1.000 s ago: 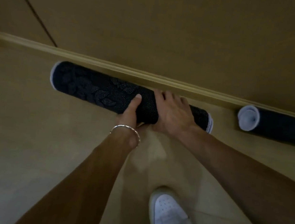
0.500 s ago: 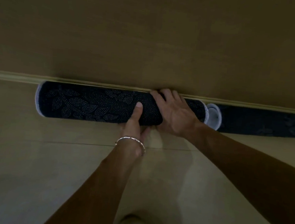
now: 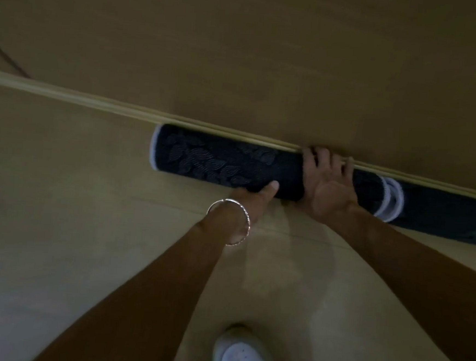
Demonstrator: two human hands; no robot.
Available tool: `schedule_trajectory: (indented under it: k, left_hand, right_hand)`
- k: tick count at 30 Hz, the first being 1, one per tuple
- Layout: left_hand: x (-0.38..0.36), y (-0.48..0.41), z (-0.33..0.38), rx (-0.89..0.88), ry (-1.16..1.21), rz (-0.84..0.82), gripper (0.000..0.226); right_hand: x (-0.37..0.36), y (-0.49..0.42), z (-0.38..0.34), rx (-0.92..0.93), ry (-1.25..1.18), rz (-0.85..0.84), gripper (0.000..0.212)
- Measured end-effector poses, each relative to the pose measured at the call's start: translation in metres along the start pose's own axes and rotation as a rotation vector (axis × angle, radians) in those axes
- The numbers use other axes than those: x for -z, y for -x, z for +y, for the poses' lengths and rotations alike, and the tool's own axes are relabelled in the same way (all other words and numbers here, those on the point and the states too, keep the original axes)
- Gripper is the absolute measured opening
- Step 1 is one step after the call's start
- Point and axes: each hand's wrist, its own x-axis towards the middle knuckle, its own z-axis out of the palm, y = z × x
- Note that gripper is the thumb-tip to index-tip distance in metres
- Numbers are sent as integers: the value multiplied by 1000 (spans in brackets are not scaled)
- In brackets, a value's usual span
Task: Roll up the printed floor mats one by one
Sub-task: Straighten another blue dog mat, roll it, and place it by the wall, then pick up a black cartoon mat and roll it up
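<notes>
Mat point(image 3: 227, 162) against skirting point(image 3: 94, 104), left hand point(image 3: 251, 200) slid lower

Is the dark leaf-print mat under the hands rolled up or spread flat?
Rolled up: the mat is a tight cylinder against the baseboard, white edging at its end.

1. The light is dim and yellow-brown throughout.
2. The floor point(image 3: 54, 251) is palest at lower left, with a dull sheen right of centre near the bottom.
3. Faint, soft-edged shadows lie on it at centre.
4. The white shoe point(image 3: 245, 360) at the bottom edge and the bracelet point(image 3: 229, 222) catch the most light.
5. The leaf print on the rolled mat point(image 3: 218, 161) barely reads.
6. Everything is slightly soft; the baseboard point(image 3: 94, 103) bends slightly toward the left edge.
</notes>
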Motion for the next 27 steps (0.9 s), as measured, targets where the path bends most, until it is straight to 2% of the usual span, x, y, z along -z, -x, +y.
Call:
schedule_trajectory:
  k: [3,5,6,8,11,14,18,23,27]
  left_hand:
    - [25,18,-12,-177,-157,221,49]
    - [40,34,-28,-238,-196,348,35]
    - [45,42,-37,-244,-198,391,33]
    - [64,61,-66,-253,-170,480,35]
    - [120,93,-123,-280,-195,582,39]
    - [172,136,-185,-207,-207,674,41]
    - [191,204,-275,-83,-241,706,44]
    - [168,298,-419,150,-223,698,38]
    - [120,391,-492,332,-117,563,34]
  right_hand:
    - [6,14,-54,12,-71,94,92]
    - [10,24,-100,159,-123,207,83]
    - [12,27,-117,245,-140,225,80]
    - [14,41,-151,420,-174,149,76]
    - [9,81,-198,609,-253,70,54]
    - [-3,134,-256,774,-296,-54,44]
    - [-31,218,-335,928,-287,-104,37]
    - [-84,369,-392,1202,-64,-221,30]
    - [-109,489,-384,1333,103,-389,32]
